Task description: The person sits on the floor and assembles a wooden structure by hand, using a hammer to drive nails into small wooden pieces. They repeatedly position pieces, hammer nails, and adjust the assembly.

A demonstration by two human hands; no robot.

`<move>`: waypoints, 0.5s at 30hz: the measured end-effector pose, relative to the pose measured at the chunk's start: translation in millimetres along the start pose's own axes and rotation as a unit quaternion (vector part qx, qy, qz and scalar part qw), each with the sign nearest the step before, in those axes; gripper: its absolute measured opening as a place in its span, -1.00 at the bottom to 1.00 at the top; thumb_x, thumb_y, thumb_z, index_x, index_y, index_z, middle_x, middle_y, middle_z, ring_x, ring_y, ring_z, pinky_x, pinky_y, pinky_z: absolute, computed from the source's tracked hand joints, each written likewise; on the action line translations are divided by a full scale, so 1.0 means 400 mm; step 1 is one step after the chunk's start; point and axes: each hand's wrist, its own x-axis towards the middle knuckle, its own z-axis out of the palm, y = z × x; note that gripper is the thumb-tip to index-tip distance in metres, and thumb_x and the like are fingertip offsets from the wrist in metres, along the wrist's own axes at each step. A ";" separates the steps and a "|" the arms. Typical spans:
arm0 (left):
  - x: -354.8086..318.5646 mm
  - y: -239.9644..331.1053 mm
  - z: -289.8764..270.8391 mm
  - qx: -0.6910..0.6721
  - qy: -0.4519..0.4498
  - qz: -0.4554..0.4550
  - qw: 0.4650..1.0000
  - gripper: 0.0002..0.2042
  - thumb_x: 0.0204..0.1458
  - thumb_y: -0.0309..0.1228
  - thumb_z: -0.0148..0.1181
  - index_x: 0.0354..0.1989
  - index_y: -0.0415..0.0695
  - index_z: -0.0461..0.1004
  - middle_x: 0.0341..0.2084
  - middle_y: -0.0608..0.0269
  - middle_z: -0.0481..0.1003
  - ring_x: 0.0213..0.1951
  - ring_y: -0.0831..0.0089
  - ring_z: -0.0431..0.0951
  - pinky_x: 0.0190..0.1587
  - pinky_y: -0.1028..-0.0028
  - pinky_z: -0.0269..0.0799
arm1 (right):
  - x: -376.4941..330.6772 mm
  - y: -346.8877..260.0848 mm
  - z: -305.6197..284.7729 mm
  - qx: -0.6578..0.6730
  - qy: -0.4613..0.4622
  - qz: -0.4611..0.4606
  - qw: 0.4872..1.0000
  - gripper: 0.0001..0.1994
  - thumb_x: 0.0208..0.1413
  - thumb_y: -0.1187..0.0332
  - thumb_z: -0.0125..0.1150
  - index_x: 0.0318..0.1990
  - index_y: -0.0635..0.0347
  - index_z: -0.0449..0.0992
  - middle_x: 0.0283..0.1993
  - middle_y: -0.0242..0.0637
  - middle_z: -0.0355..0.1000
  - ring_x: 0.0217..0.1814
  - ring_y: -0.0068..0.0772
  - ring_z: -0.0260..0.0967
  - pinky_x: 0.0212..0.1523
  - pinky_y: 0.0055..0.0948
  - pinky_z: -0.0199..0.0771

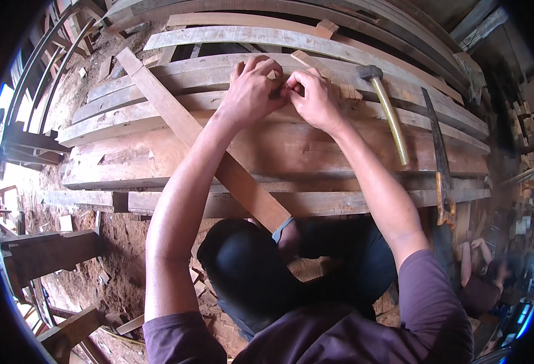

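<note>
My left hand (256,90) and my right hand (313,100) meet above a stack of wooden boards (267,142). Both have their fingers bent and pinched together at the tips. Whatever sits between them is too small and covered to make out. A short piece of wood (349,91) pokes out beside my right hand. Right of that lies a hammer (391,118) with a dark head and a yellowish handle. Farther right is a handsaw (438,142), its worn handle toward me. Under my left forearm, a loose plank (176,112) crosses the boards at a slant.
Long timbers (236,37) lie beyond the boards, with a small wood block (326,28) on them. Wooden frames (51,255) stand at the left over ground strewn with offcuts. A foot in a strapped sandal (286,230) touches the plank's near end. Another person (482,282) is at lower right.
</note>
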 end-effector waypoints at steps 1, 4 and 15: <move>0.001 0.000 0.000 0.003 -0.004 -0.002 1.000 -0.79 0.09 -0.26 0.54 -0.16 -0.05 0.79 0.16 0.32 0.52 0.39 0.12 0.38 0.47 0.00 0.28 | 0.001 -0.002 -0.001 -0.009 -0.004 0.010 1.000 -0.86 0.16 0.47 0.53 -0.23 0.24 0.64 -0.29 -0.21 0.56 -0.18 -0.28 0.55 -0.09 -0.24 0.58; 0.003 0.001 -0.002 0.009 -0.015 -0.007 1.000 -0.78 0.07 -0.25 0.54 -0.16 -0.05 0.78 0.16 0.33 0.52 0.41 0.12 0.37 0.47 -0.04 0.27 | -0.001 -0.014 -0.002 -0.019 -0.003 0.054 0.998 -0.86 0.17 0.45 0.53 -0.23 0.23 0.64 -0.27 -0.21 0.56 -0.19 -0.29 0.56 -0.08 -0.24 0.58; 0.003 0.002 -0.005 0.021 -0.036 -0.007 0.999 -0.76 0.08 -0.25 0.53 -0.11 -0.03 0.79 0.16 0.35 0.53 0.40 0.12 0.38 0.46 -0.08 0.27 | 0.004 -0.023 -0.007 -0.013 -0.034 0.063 0.997 -0.90 0.22 0.45 0.45 -0.18 0.20 0.64 -0.21 -0.21 0.54 -0.13 -0.28 0.56 -0.02 -0.21 0.60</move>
